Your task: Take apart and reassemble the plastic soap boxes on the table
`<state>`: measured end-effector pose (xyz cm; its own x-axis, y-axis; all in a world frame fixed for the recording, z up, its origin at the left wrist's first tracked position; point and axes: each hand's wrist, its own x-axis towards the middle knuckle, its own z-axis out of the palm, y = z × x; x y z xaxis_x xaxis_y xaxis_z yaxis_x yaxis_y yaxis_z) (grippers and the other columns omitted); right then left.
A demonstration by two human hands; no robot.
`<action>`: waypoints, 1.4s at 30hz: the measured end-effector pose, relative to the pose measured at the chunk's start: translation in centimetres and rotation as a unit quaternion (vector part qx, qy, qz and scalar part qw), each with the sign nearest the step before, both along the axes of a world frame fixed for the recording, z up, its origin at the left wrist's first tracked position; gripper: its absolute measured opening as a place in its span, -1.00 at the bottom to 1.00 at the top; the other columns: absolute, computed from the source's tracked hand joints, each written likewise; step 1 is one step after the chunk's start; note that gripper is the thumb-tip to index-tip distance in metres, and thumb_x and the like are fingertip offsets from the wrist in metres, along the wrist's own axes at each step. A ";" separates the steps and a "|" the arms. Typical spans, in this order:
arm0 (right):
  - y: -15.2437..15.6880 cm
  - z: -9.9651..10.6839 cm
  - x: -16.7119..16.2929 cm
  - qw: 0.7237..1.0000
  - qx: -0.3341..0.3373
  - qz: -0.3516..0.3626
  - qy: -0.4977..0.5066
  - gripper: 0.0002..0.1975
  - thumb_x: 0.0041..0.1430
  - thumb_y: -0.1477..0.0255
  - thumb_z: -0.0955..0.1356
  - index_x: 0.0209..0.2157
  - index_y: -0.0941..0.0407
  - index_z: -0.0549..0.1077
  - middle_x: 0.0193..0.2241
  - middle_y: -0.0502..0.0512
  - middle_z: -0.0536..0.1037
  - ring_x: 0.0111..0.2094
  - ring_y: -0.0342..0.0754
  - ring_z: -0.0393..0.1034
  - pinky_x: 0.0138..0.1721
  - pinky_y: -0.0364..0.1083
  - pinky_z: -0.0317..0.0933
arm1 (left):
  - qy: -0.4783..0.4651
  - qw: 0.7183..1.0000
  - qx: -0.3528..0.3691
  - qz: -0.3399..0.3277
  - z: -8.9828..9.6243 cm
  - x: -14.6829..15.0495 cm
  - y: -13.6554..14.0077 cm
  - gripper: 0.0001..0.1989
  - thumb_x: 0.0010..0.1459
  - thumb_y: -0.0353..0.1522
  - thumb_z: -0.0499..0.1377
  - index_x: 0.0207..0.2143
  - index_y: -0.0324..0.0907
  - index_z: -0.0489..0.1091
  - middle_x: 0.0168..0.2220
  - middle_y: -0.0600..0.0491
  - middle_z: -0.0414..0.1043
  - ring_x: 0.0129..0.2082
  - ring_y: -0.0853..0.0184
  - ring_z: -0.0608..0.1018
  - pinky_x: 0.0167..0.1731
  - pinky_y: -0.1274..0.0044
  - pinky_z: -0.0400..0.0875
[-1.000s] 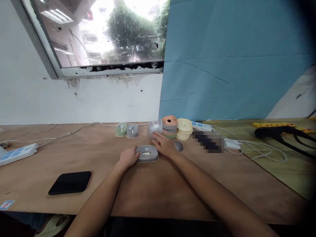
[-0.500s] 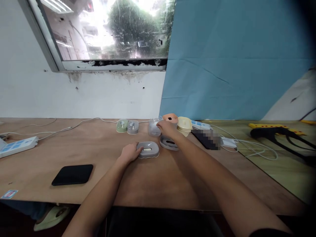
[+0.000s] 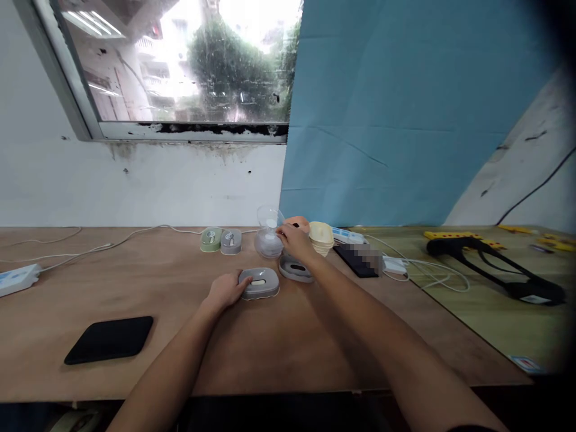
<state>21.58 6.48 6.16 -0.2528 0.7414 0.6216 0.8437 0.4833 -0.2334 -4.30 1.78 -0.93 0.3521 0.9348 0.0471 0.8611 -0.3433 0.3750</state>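
My left hand (image 3: 225,289) grips the left end of a grey oval plastic piece (image 3: 261,283) with a slot in its top, which rests on the table. My right hand (image 3: 293,238) pinches the edge of a clear plastic cover (image 3: 269,213), tilted up above a stack of clear covers (image 3: 269,245). Below my right wrist lies a second grey oval piece (image 3: 294,268), with a dark slot. Behind my right hand is an orange piece (image 3: 297,224), partly hidden. A stack of pale yellow pieces (image 3: 321,235) stands just right of it.
A green container (image 3: 210,239) and a grey container (image 3: 231,241) stand left of the clear stack. A black flat case (image 3: 110,339) lies front left. Power strips (image 3: 18,279), white cables and a dark tablet-like slab (image 3: 357,261) lie around. A black strap-like object (image 3: 495,270) is far right.
My right hand has lifted one clear cover up from the stack and tilted it. My left hand stays on the grey piece. The whole view has shifted slightly.
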 end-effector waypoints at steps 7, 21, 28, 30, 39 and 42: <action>-5.9 -2.1 -3.3 0.981 0.033 0.065 0.180 -0.82 0.12 0.27 0.36 -0.31 0.07 0.38 -0.36 0.05 0.47 -0.30 -0.05 0.36 -0.25 -0.07 0.26 | -0.116 0.982 0.114 0.092 0.6 -0.1 -0.2 -0.27 0.21 0.03 -0.10 0.28 -0.21 -0.07 -0.21 -0.12 0.52 -0.19 0.11 0.55 -0.25 0.43 0.34; -7.1 -7.6 -4.2 0.881 -0.107 0.090 0.452 -0.62 0.17 0.05 0.22 -0.16 0.05 0.27 -0.46 -0.02 0.36 -0.53 -0.15 0.29 -0.46 -0.11 0.35 | -0.291 0.948 0.126 -0.015 0.7 0.0 -0.3 -0.43 0.26 -0.13 -0.04 0.26 -0.15 0.05 -0.20 0.03 0.50 -0.41 0.40 0.48 -0.25 0.55 0.35; -7.4 -7.7 -3.8 0.919 -0.127 0.028 0.373 -0.58 0.19 0.07 0.20 -0.06 0.06 0.29 -0.44 0.03 0.46 -0.50 -0.09 0.34 -0.44 -0.10 0.28 | -0.286 0.954 0.087 0.018 1.5 0.1 -0.7 -0.47 0.24 -0.12 -0.02 0.20 -0.13 0.17 -0.51 0.13 0.49 -0.42 0.35 0.52 -0.30 0.56 0.34; -7.6 -7.6 -3.5 0.944 -0.115 0.004 0.309 -0.60 0.22 0.10 0.19 -0.07 0.08 0.33 -0.44 0.05 0.48 -0.42 -0.04 0.39 -0.35 -0.07 0.27 | -0.266 0.961 0.069 0.028 1.5 0.2 -0.7 -0.50 0.25 -0.12 -0.04 0.15 -0.13 0.24 -0.54 0.13 0.48 -0.41 0.32 0.54 -0.29 0.53 0.35; -7.3 -8.1 -3.3 0.961 -0.120 -0.037 0.247 -0.61 0.27 0.16 0.13 -0.10 0.09 0.38 -0.37 0.09 0.54 -0.34 0.00 0.42 -0.30 -0.08 0.21 | -0.217 0.973 0.063 0.047 0.6 0.5 -0.3 -0.52 0.25 -0.07 -0.07 0.04 -0.14 0.36 -0.32 0.00 0.55 -0.28 0.25 0.55 -0.26 0.49 0.38; -7.3 -8.1 -3.3 0.960 -0.133 -0.038 0.245 -0.59 0.26 0.13 0.14 -0.11 0.09 0.40 -0.41 0.07 0.52 -0.38 -0.02 0.40 -0.33 -0.09 0.20 | -0.209 0.975 0.057 0.047 0.2 0.5 0.0 -0.54 0.25 -0.08 -0.07 -0.01 -0.13 0.40 -0.21 -0.02 0.55 -0.21 0.23 0.55 -0.22 0.48 0.39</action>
<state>18.25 -0.81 -1.96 0.0835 0.8951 0.4379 0.6319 0.2923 -0.7178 -3.80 1.79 -0.74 0.1936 0.9420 0.2741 0.6708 -0.3309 0.6637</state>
